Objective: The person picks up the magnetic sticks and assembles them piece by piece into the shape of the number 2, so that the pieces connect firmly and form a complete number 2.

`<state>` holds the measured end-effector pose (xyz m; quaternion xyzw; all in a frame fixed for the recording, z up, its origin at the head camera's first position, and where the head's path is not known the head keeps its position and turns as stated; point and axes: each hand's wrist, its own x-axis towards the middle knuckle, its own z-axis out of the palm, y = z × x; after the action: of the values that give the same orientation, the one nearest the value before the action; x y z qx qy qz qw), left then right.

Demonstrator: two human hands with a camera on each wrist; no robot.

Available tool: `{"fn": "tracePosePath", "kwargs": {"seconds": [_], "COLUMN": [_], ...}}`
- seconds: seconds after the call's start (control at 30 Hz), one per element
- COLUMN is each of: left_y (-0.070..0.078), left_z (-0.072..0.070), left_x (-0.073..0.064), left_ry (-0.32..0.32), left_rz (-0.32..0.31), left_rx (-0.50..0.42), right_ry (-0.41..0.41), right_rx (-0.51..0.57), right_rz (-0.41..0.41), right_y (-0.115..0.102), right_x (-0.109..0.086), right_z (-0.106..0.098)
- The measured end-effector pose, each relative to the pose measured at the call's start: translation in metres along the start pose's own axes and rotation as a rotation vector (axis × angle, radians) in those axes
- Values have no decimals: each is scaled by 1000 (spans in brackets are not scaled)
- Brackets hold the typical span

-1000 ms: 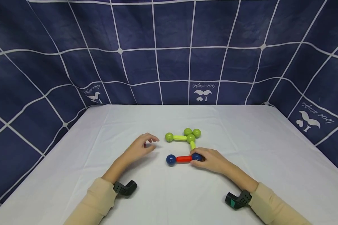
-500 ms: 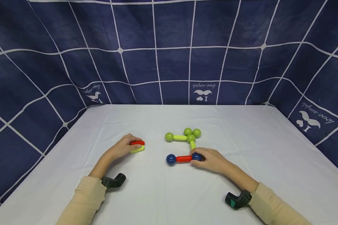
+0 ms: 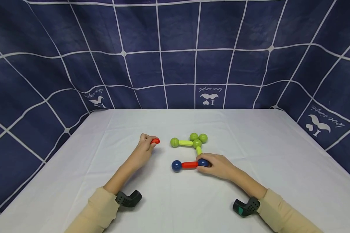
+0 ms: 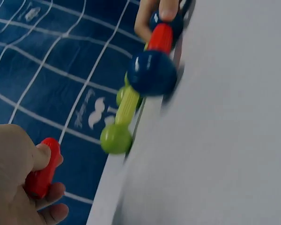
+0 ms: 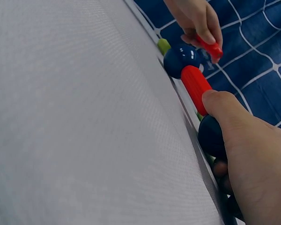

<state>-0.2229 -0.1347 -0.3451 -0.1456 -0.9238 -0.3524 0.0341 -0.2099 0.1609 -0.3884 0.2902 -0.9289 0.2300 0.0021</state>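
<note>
— What's hanging all round the back and sides?

— A dark blue cloth (image 3: 178, 66) with white grid lines, a moustache and a heart printed low down. In front of it spreads the white surface (image 3: 166, 204).

— And the person?

— Two beige sleeves (image 3: 97, 210) come in from the near side, with a black wrist camera (image 3: 129, 198) strapped at each wrist. The left hand (image 3: 141, 152) is over the left part of the surface; the right hand (image 3: 218, 165) is down near the middle.

— What's that green figure between them, a little farther back?

— A green ball (image 3: 174, 142) on the left, then a green stick (image 3: 186, 143) running to a middle ball (image 3: 197, 143), with two more green balls bunched right behind it. A second green stick (image 3: 199, 150) points from the middle ball toward the right hand. Its near end is hidden, so I can't tell what it meets.

— And the right fingers?

— Grasping a blue ball (image 3: 203, 162), the right end of a red bar (image 3: 189, 165). Another blue ball (image 3: 176, 166) caps the left end. The whole piece lies nearer the person than the green figure.

— The left fingers?

— Pinching a short red stick (image 3: 155, 141), thumb pressed along it. Its free end sticks out just left of the first green ball, not touching it.
</note>
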Motion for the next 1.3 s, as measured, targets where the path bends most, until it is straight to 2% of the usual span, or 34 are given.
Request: {"fn": "tracePosePath", "kwargs": {"seconds": [0.1,0.23,0.37,0.53,0.63,0.73,0.9,1.13,1.3], "left_y": [14,24,26,26,27,29,32,34,32], "left_z": [6,10,10,14,20,26,35,39,41], "left_x": [-4,-6,-10,-14,-17,-19,-20,-20,-21], "left_ry": [-41,-133,-281,-497,-582,-602,-568,-524,-526], "left_rz": [-53,-154,-236,-313,-366,-391,-411,-443,-425], "left_rx": [-11,-87,-199,-355,-450,-510,-576,-598,-611], "right_ry": [-1,-1,1,2,-3,-4,0,10,14], "right_rx": [-2,0,0,-2,1,8,13,17,18], "right_rz": [-2,-3,-4,0,7,13,7,-4,-4], "right_y": [0,-1,-1,-1,-2,-2,-2,-1,-2], "right_x": [0,2,2,3,3,3,2,1,-1], "right_z": [0,-1,-2,-3,-3,-4,-4,-1,0]}}
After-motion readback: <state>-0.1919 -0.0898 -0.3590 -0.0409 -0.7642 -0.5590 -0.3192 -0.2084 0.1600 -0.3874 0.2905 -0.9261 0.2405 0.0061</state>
